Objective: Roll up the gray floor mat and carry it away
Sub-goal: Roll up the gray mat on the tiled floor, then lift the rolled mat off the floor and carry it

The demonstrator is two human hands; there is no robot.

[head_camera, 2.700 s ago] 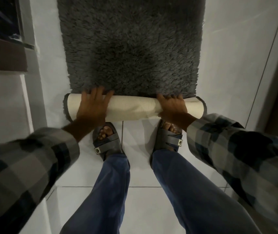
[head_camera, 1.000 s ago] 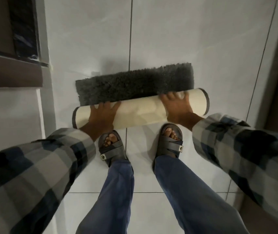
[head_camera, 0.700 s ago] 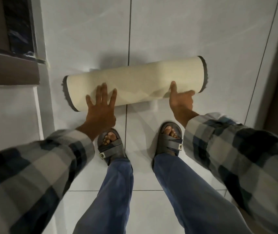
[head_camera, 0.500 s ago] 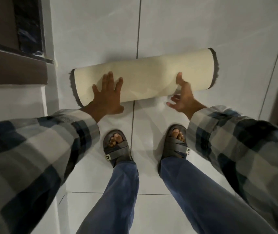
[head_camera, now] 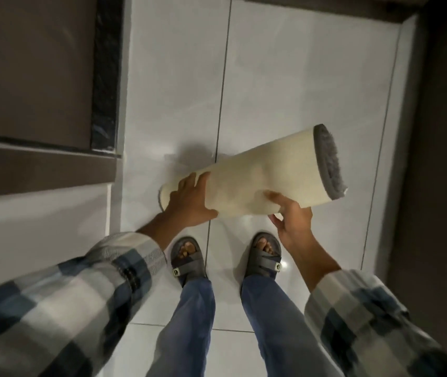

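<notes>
The gray floor mat [head_camera: 260, 175] is a full roll, its cream backing outward and its gray pile showing at the right end. It is tilted, right end raised toward me, left end low near the white tiles. My left hand [head_camera: 189, 200] lies over the roll's left end with the fingers spread on top. My right hand [head_camera: 291, 216] holds the roll from below near its middle, thumb on the cream side.
A dark brown door and black-edged frame [head_camera: 105, 77] stand at the left, with a white step below. A dark brown wall or door [head_camera: 445, 159] runs along the right. My sandalled feet [head_camera: 188, 258] stand on the white tile floor [head_camera: 284, 77] just under the roll.
The flat part of the mat has been rolled in. Both hands have since taken hold of the roll and its right end has come up off the floor.
</notes>
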